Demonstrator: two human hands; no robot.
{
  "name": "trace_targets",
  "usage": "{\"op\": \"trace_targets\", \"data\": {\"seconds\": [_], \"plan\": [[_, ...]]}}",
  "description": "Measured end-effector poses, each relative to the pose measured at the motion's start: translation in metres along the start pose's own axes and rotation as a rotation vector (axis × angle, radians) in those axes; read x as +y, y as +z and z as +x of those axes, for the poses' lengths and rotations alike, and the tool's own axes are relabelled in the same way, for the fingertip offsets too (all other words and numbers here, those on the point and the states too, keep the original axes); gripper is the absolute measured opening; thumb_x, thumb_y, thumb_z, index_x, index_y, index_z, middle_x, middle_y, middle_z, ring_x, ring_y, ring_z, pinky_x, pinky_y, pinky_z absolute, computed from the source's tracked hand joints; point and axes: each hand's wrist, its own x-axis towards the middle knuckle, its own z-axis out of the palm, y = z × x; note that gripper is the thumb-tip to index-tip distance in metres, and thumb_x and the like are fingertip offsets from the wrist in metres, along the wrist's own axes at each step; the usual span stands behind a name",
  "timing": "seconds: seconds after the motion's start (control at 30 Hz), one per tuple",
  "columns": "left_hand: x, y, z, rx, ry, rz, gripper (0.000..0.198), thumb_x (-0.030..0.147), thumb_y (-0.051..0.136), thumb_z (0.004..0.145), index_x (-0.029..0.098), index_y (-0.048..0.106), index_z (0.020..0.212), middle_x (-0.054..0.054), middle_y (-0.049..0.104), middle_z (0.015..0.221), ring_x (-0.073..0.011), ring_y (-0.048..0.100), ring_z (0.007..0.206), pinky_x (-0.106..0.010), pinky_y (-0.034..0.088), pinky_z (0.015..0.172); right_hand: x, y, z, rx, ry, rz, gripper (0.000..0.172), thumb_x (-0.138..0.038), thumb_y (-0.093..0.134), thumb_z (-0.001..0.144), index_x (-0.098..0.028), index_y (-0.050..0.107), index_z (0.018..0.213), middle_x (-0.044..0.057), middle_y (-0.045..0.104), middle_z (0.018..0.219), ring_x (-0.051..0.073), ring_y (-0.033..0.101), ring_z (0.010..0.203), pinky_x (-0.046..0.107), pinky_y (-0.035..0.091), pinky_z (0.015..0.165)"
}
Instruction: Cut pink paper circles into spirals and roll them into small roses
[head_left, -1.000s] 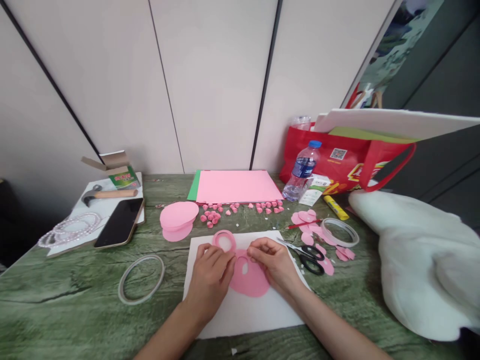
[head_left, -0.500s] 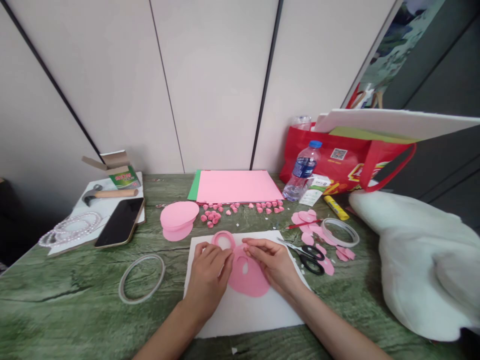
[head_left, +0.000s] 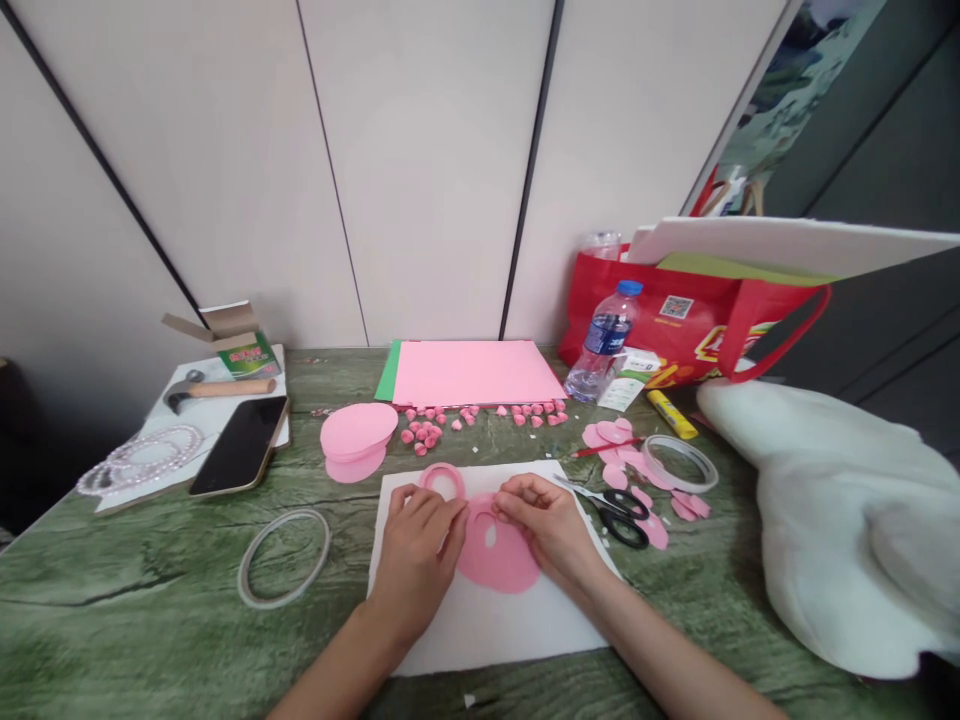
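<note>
My left hand (head_left: pixel 421 535) and right hand (head_left: pixel 546 520) have thumbs drawn close to fingers at the upper rim of the pink paper (head_left: pixel 498 562) near the front edge of the table (head_left: pixel 142 620), what they grip I can't tell, and a QR code (head_left: pixel 677 307) marks the red bag (head_left: pixel 637 290) by the back right corner.

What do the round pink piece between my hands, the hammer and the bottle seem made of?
Pink piece: probably matte paper, going by its thin, flat look. Hammer: likely a smooth wooden handle, tan; dark head, perhaps metal. Bottle: apparently glossy plastic, being see-through.
</note>
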Motion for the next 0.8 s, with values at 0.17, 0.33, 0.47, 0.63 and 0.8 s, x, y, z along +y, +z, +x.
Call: {"op": "trace_targets", "data": {"seconds": [0.17, 0.33, 0.47, 0.63, 0.8], "plan": [[-0.0021, -0.0007, 0.0004, 0.008, -0.018, 0.011, 0.014, 0.014, 0.047, 0.082, 0.017, 0.061, 0.081, -0.003, 0.063, 0.065, -0.0154, 0.055, 0.065, -0.035, 0.040, 0.070, 0.0006, -0.0006, -0.0002, 0.001, 0.022, -0.009, 0.016, -0.022, 0.078, 0.055, -0.016, 0.069, 0.066, 0.001, 0.067, 0.058, 0.011, 0.059, 0.053, 0.022, 0.048, 0.055], [-0.0041, 0.0009, -0.0008, 0.016, -0.049, 0.027, 0.014, 0.014, 0.046, 0.082, 0.017, 0.060, 0.080, -0.003, 0.064, 0.065, -0.0154, 0.056, 0.064, -0.035, 0.040, 0.070, 0.0020, -0.0004, 0.0006, 0.021, 0.049, 0.020, 0.021, -0.023, 0.078, 0.055, -0.016, 0.070, 0.073, 0.004, 0.070, 0.066, 0.015, 0.065, 0.063, 0.026, 0.051, 0.064], [-0.0042, 0.0012, -0.0011, 0.009, -0.058, 0.037, 0.014, 0.014, 0.047, 0.082, 0.017, 0.060, 0.079, -0.003, 0.064, 0.065, -0.0155, 0.056, 0.063, -0.035, 0.040, 0.070, 0.0038, -0.0007, 0.0007, 0.011, 0.039, 0.002, 0.020, -0.023, 0.077, 0.057, -0.016, 0.071, 0.075, 0.005, 0.071, 0.069, 0.015, 0.065, 0.064, 0.026, 0.052, 0.066], [-0.0034, 0.0006, -0.0015, -0.010, -0.051, 0.044, 0.014, 0.014, 0.047, 0.082, 0.017, 0.060, 0.079, -0.003, 0.063, 0.065, -0.0159, 0.055, 0.063, -0.035, 0.040, 0.070, 0.0028, -0.0020, 0.0006, -0.005, 0.058, -0.006, 0.022, -0.022, 0.077, 0.057, -0.015, 0.071, 0.077, 0.005, 0.071, 0.071, 0.013, 0.064, 0.062, 0.024, 0.051, 0.064], [-0.0033, 0.0016, -0.0022, -0.013, -0.054, 0.041, 0.014, 0.014, 0.047, 0.082, 0.016, 0.060, 0.077, -0.003, 0.062, 0.063, -0.0158, 0.055, 0.062, -0.035, 0.039, 0.069, 0.0016, -0.0004, 0.0002, 0.003, 0.050, 0.009, 0.021, -0.021, 0.078, 0.054, -0.016, 0.069, 0.072, 0.003, 0.070, 0.068, 0.013, 0.063, 0.060, 0.024, 0.051, 0.061]]}}
